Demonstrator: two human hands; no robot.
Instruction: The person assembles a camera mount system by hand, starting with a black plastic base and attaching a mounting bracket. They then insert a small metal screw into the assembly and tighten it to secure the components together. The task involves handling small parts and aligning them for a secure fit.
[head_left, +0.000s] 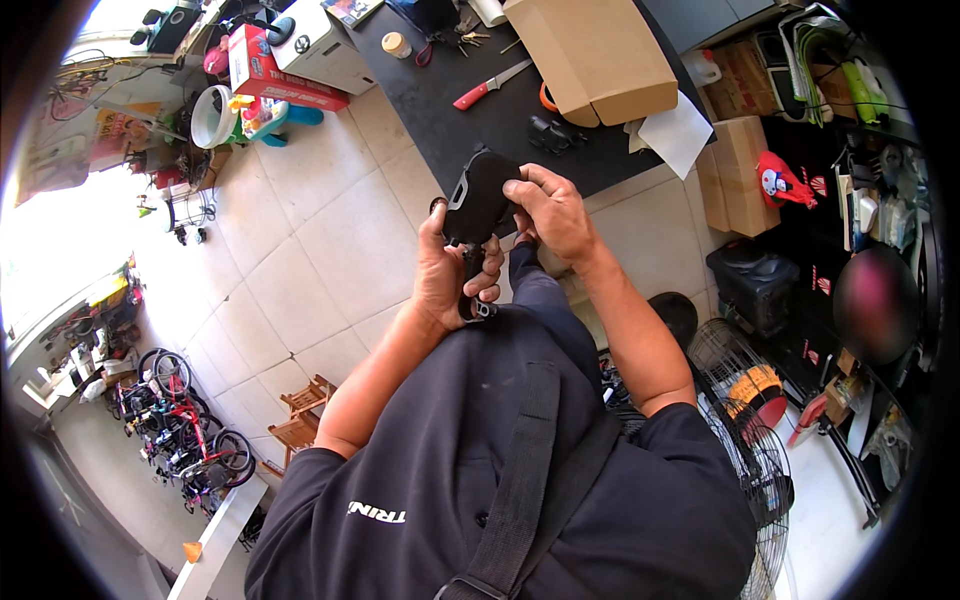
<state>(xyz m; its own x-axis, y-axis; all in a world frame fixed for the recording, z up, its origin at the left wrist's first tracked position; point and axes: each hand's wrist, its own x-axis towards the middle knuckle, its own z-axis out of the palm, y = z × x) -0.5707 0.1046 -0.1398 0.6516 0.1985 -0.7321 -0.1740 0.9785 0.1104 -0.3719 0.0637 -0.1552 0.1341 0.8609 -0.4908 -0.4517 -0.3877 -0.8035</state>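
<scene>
Both hands are raised in front of my chest, close to the table's near edge. Between them is a black, rounded, pouch-like case with a grey loop-shaped trim on its left side. My left hand is closed around its lower end, where a narrow black strap or stem hangs down toward a small buckle-like part. The thumb and fingers of my right hand pinch the case's upper right edge. What the case holds, if anything, cannot be seen.
On the dark table lie a red-handled knife, a cardboard box, white paper, black parts and keys. A wire fan cage stands right; wooden chairs and bicycles are left.
</scene>
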